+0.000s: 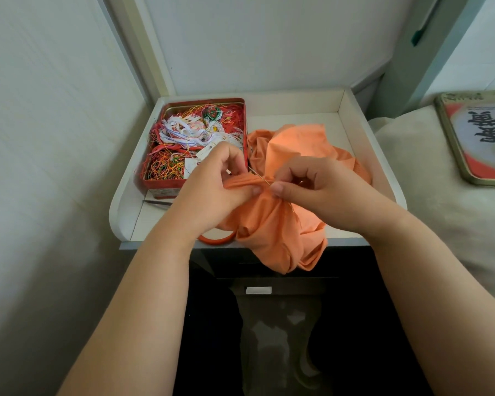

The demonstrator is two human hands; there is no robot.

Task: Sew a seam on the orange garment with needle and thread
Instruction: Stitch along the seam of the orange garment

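While the garment [280,224] lies bunched on the white tray [357,132], its lower folds spilling over the front edge, a gathered ridge of it is held up between two hands; the left hand [212,190] has its fingers curled round that ridge, thumb pressed on the cloth from below; the right hand [312,187] pinches the needle [259,177] between thumb and forefinger, the other fingers curled in; the needle slants up and left out of the fold, its tip lying between the two hands; whether thread trails from it cannot be told; the thumbs nearly touch. Just left of the garment stands an open red tin [160,187] full of tangled coloured threads and small cards; near its front, a dark pointed tool [157,203] shows from under the left wrist; an orange ring [216,240] peeps out at the tray's front edge; well to the right a printed lid [475,138] rests on pale bedding [429,172].
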